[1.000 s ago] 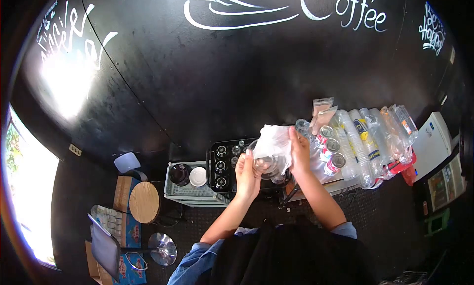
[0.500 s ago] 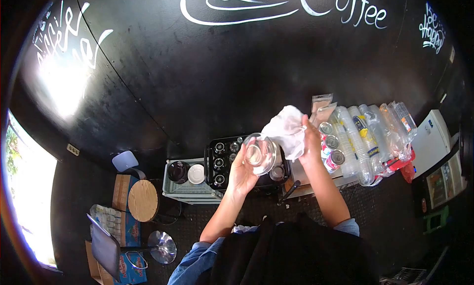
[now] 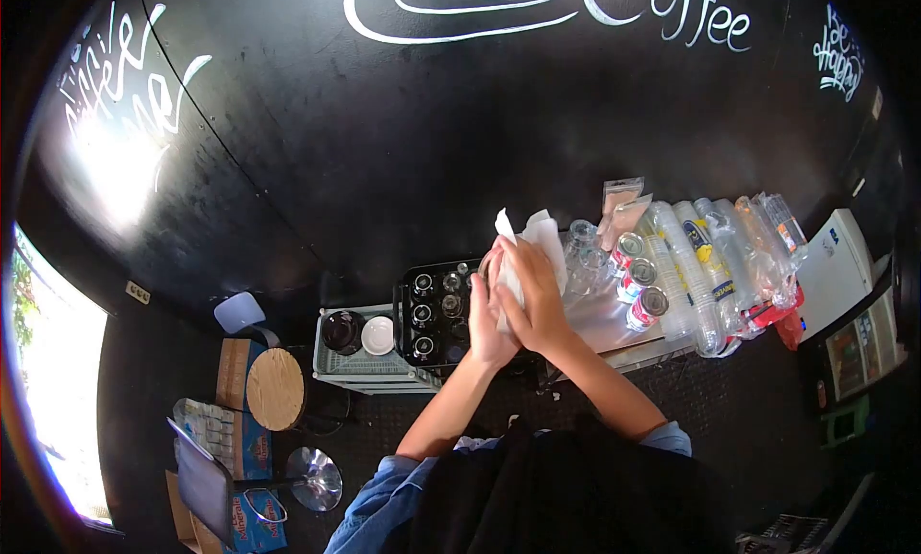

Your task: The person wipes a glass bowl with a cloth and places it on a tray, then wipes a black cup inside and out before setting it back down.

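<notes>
In front of me my left hand point(image 3: 487, 331) is wrapped around a clear glass, now mostly hidden behind the fingers. My right hand point(image 3: 537, 303) grips a crumpled white cloth point(image 3: 545, 235) and presses it against the glass from the right. The two hands touch each other. Just below and to the left lies a black tray point(image 3: 405, 306) with several small glasses point(image 3: 422, 315) on it. To the right of my hands stand more clear glasses point(image 3: 587, 264) on the metal counter top point(image 3: 602, 326).
Several cans point(image 3: 648, 307) and long sleeves of plastic cups point(image 3: 705, 266) cover the counter's right part. On a grey-green rack point(image 3: 336, 365) at left sit dark dishes point(image 3: 342, 332) and a white dish point(image 3: 378, 336). A round wooden stool point(image 3: 276, 389) stands farther left; a white fridge point(image 3: 833, 266) is at far right.
My right hand has moved left with the cloth, bringing it onto the glass in my left hand. The glass, plainly visible before, is now mostly covered. Glasses on the counter have come into view.
</notes>
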### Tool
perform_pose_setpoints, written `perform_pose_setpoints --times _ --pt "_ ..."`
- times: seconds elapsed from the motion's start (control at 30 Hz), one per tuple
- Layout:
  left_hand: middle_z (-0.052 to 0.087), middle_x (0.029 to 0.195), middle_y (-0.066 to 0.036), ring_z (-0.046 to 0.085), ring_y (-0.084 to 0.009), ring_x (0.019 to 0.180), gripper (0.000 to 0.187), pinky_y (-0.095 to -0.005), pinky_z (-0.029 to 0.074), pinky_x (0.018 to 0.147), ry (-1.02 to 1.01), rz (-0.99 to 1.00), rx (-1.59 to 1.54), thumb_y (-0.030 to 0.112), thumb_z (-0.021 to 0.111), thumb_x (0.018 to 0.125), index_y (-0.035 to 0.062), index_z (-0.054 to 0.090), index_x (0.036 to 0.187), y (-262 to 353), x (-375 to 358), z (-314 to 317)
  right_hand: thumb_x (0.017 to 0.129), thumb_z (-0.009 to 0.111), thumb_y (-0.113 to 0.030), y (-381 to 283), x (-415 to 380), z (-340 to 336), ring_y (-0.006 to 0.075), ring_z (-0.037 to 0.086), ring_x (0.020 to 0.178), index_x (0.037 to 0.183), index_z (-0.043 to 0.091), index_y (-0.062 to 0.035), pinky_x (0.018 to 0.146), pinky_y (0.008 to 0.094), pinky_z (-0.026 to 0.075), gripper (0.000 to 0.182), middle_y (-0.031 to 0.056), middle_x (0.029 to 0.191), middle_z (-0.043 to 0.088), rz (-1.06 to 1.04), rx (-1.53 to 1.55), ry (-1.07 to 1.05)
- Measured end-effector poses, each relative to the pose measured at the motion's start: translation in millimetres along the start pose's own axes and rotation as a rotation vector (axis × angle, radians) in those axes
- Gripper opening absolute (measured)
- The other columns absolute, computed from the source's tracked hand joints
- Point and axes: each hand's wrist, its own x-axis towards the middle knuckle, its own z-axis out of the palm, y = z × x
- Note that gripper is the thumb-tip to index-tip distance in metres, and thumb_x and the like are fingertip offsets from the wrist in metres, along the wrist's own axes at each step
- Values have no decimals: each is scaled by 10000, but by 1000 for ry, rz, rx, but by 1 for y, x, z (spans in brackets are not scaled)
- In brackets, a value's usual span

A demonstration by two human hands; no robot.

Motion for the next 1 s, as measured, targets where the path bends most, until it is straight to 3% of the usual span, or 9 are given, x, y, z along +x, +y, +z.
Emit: perform_pose_setpoints --times 0.17,0.33,0.47,0.57,0.67,0.73,0.8,0.9,1.0 --pt "365 1326 -136 390 -262 1198 717 -377 302 1013 -112 -37 -298 643 202 857 130 262 1355 17 5 -8 850 454 -184 -4 -28 8 367 330 1226 1225 441 -4 1016 486 207 416 205 1314 365 -300 -233 -252" --pt "364 1338 -85 367 -244 1220 713 -371 282 1027 42 -202 -118 635 183 864 122 275 1351 -7 -9 -8 850 445 -221 3 -4 2 383 321 1223 1257 397 -6 1004 501 219 462 197 1322 361 -59 -48 -30" --pt "358 1334 -124 379 -289 1201 625 -406 312 1005 -42 -50 -223 582 205 889 186 248 1371 9 2 -13 886 397 -285 -7 -27 2 341 275 1262 1276 390 -31 1032 484 174 466 72 1371 348 -299 -231 -282" --pt "386 1316 -151 397 -305 1185 615 -427 298 1011 -41 -135 -179 589 197 877 242 223 1385 22 -2 -6 880 412 -341 9 -35 -1 358 276 1258 1283 379 -28 1035 475 171 511 126 1366 337 -453 -268 -264" --pt "300 1376 -130 319 -272 1249 662 -407 258 1035 92 -106 58 583 167 878 162 214 1387 -5 -7 1 849 435 -402 7 -14 -1 387 282 1249 1287 354 3 1033 478 169 603 246 1331 317 -63 77 -45" --pt "277 1388 -98 275 -245 1279 612 -342 237 1041 27 -137 -175 516 213 918 106 230 1372 -12 -5 -4 843 427 -397 -4 -10 7 392 261 1261 1288 348 11 1030 499 153 609 224 1346 311 -123 32 -23" --pt "256 1401 -99 240 -245 1295 585 -357 210 1053 113 160 -144 472 224 927 97 214 1377 -37 0 11 830 425 -409 -13 -19 14 409 209 1280 1291 348 8 1026 541 97 626 186 1369 299 -158 -34 -63" --pt "224 1419 -100 187 -245 1320 549 -378 170 1071 239 623 -97 405 240 941 84 190 1384 -63 10 30 822 483 -275 -3 -11 8 366 247 1278 1298 333 17 1040 465 158 578 207 1375 278 -99 178 9" --pt "242 1377 -117 249 -233 1268 555 -361 219 1035 161 450 383 414 256 942 84 193 1383 -41 5 -5 813 505 -132 -7 -5 3 312 286 1272 1302 320 32 1038 383 216 548 225 1358 301 13 377 47"
